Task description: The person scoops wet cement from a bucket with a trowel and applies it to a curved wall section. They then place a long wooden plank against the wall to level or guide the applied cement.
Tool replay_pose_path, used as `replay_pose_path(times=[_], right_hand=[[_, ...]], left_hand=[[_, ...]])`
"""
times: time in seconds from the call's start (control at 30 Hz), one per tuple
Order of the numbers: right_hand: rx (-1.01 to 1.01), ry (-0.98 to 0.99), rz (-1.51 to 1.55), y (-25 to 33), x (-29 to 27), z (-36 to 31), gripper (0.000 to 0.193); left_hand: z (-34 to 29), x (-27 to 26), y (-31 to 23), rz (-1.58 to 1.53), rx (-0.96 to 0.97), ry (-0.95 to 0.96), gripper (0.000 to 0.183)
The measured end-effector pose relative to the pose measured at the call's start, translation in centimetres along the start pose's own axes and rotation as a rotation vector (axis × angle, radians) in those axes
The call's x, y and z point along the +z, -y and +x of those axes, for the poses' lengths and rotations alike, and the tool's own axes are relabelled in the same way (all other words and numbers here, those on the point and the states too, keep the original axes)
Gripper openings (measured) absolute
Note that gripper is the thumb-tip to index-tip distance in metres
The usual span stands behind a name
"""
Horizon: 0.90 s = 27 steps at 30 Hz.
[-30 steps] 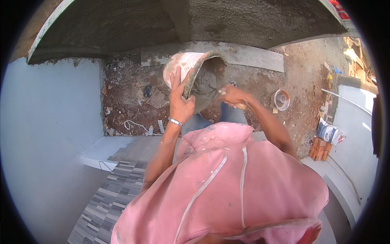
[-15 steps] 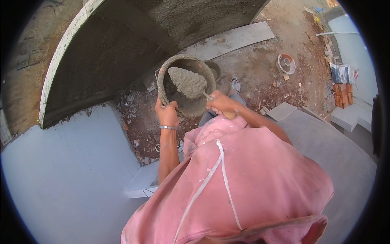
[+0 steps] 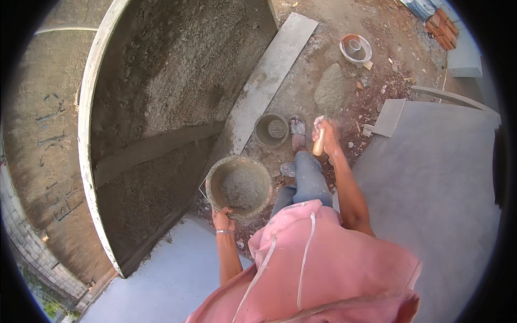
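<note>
A round bucket (image 3: 211, 183) crusted with cement has grey wet mortar (image 3: 240, 188) in it. My left hand (image 3: 222, 219) is closed on the bucket's near rim, fingers hooked over the edge. Away from the bucket, to its right and farther out, my right hand (image 3: 327, 137) is wrapped round the wooden handle of a trowel (image 3: 319, 144). A leaf-shaped heap of mortar (image 3: 330, 90) shows just beyond that fist and hides the blade. To the left rises a wall (image 3: 183, 81) with rough, damp-looking plaster.
A smaller bucket (image 3: 259, 129) stands by my foot. Along the wall's base lies a long grey board (image 3: 274, 64). Farther off are a white round tub (image 3: 366, 51) and stacked bricks (image 3: 442, 28). A smooth grey surface (image 3: 431, 188) lies at right, a pale one (image 3: 161, 269) at lower left.
My right hand has carried the loaded trowel out of the bucket, forward and to the right. The view has turned, and the bucket sits lower in it, still in my left hand.
</note>
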State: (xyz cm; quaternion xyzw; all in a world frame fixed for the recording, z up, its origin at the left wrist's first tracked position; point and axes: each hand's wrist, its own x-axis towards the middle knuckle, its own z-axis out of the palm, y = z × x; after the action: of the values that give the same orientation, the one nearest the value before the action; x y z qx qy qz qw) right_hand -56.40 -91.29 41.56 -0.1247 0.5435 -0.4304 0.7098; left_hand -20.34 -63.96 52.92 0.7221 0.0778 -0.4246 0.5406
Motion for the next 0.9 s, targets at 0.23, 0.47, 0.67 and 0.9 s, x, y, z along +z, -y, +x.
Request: replay_pose_path(times=[0.23,0.47,0.67,0.9], right_hand=[[-0.5,-0.801,-0.005,0.3,-6.5,17.0,0.01],[-0.116,-0.455,-0.329,-15.2,22.1,36.9,0.025],[0.346,0.03,0.445,-19.5,30.6,21.4,0.009],[0.155,0.442,-1.057,-3.0,11.6,10.0,0.026]], left_hand=[[2.9,0.1,-0.2,0.139,-0.108,-0.125,0.072],[7.7,0.5,4.8,0.752,0.204,-0.138,0.076],[10.3,5.5,3.6,0.303,-0.045,-0.257,0.08],[10.3,13.4,-1.0,0.086,-0.065,-0.211,0.074]])
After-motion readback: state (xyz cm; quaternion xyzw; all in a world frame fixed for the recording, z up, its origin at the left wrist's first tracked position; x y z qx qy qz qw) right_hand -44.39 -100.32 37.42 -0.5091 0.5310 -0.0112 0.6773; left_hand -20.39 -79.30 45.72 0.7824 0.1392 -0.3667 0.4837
